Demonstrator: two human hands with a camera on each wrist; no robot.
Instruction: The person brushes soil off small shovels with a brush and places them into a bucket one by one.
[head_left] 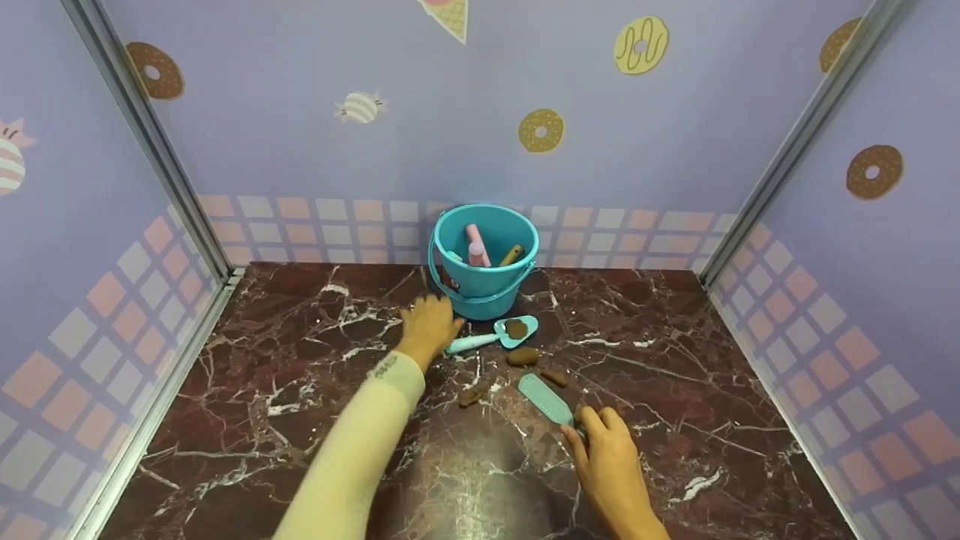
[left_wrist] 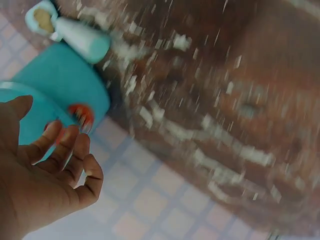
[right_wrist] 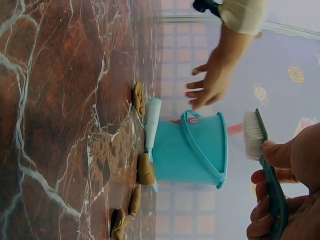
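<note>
My right hand (head_left: 611,461) grips the handle of a green scrub brush (head_left: 545,400) with white bristles (right_wrist: 252,135), held above the tabletop. Beside the front left of a teal bucket (head_left: 487,285), my left hand (head_left: 429,330) reaches out with loosely bent fingers and nothing in them. In the left wrist view those fingers (left_wrist: 65,155) appear in front of the bucket's side; whether they touch it I cannot tell. A toy shovel (head_left: 472,343) lies before the bucket, its pale handle pointing left and a brown lump (head_left: 516,328) in its scoop.
Several brown clay-like pieces lie on the marbled table (head_left: 300,450), among them a thick lump (head_left: 523,356), a thin one (head_left: 555,378) and a crumpled one (head_left: 472,395). A pink tool (head_left: 478,247) and a yellowish handle (head_left: 511,256) stick up inside the bucket. Patterned walls (head_left: 300,150) enclose the table.
</note>
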